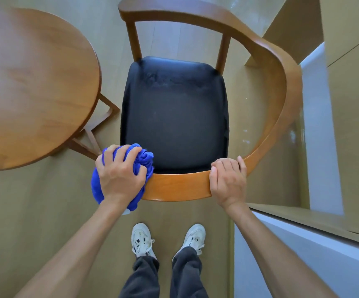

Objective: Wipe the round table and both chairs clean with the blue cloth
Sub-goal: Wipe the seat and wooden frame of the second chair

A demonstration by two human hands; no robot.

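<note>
A wooden chair with a curved backrest rail and a black seat stands right in front of me. My left hand is closed around the bunched blue cloth, pressing it on the left end of the near rail. Further right on the same rail, my right hand grips the wood. The round wooden table is at the left, just beside the chair. Only one chair is in view.
My feet in white sneakers stand on the wooden floor just behind the chair. A white wall or cabinet edge runs close along the right side. The table's legs reach toward the chair's left side.
</note>
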